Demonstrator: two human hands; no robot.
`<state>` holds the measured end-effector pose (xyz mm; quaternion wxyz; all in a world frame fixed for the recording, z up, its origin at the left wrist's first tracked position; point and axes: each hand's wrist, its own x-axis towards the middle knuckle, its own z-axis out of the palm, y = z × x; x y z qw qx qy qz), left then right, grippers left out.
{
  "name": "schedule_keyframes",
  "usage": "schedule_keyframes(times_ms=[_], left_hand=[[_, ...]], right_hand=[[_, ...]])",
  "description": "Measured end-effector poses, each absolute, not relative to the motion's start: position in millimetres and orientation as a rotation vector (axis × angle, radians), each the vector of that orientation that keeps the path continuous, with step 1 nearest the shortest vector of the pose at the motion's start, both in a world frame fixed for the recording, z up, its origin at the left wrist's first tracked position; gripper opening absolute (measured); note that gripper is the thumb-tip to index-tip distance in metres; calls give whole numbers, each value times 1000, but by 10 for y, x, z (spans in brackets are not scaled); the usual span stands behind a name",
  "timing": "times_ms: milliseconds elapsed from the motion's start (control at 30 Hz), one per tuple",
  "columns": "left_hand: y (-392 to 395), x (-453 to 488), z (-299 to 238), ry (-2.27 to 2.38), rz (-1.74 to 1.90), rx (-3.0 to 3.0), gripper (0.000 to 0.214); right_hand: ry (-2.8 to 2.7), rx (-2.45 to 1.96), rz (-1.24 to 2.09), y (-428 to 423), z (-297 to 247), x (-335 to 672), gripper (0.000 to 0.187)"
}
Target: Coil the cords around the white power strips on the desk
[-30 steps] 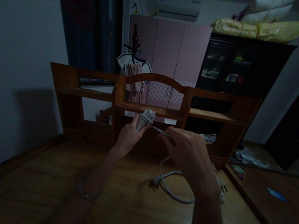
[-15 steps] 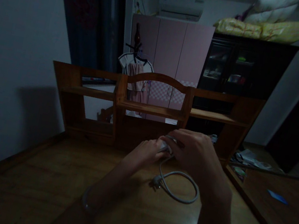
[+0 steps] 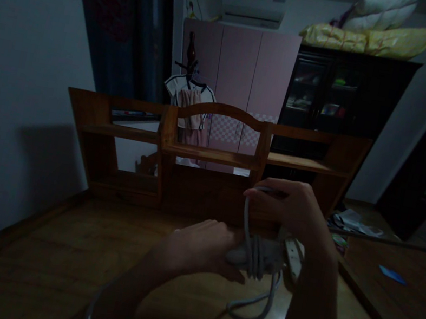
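My left hand (image 3: 201,248) grips one end of what looks like a white power strip (image 3: 293,259), held above the wooden tabletop. Several turns of grey power cord (image 3: 256,258) are wound around its middle. Above the turns, my right hand (image 3: 286,200) pinches a stretch of the same cord between thumb and fingers, pulling it up from the winding. A loose loop of cord hangs below the strip. The plug does not show. My right forearm covers part of the strip's far end.
A wooden shelf unit (image 3: 213,155) stands across the back of the tabletop (image 3: 97,254). To the right, beyond the table's raised edge, a blue packet (image 3: 392,275) lies on a brown surface. A wall (image 3: 1,144) rises at the left.
My left hand has turned and come lower and nearer, bringing the wound strip into view. My right hand has lifted slightly away with the cord. The plug has gone out of sight.
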<state>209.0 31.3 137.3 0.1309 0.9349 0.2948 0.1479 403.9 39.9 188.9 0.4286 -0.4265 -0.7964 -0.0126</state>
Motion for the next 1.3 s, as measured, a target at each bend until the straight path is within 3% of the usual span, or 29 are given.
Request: schedule_keyframes(times_ms=[167,400,533,667,767,1000,1167,1300], left_hand=[[91,1985,1600,778,536,2657,36],[128,1786,1782,980,1104,2474,54],[278,1805,1785,1106,1406,2324,64],[445,1868,1723,1193,1595,2136,51],[587,1876,1653,1200,1701,2015,46],[910,1792,1504,1364,1831,1987,52],[1225,1577,1369,1655,1883,1928,59],[1418,1411,1281,1628,1822,1937,59]], right_hand=[[-2030,-1029,221,468,1913,4124,39],[-2115,-906,581,617,1846,4033,39],[-2147,-950,520,782,1740,3937,40],[-2136,-1000,452,785,1706,3836,50],[-2119,-1022,287,758,1699,3780,47],[-2122,-1248,120,844,1580,3780,27],[-2101,-1373,-42,809,1605,3852,30],[-2093,-1273,-296,693,1692,3755,34]])
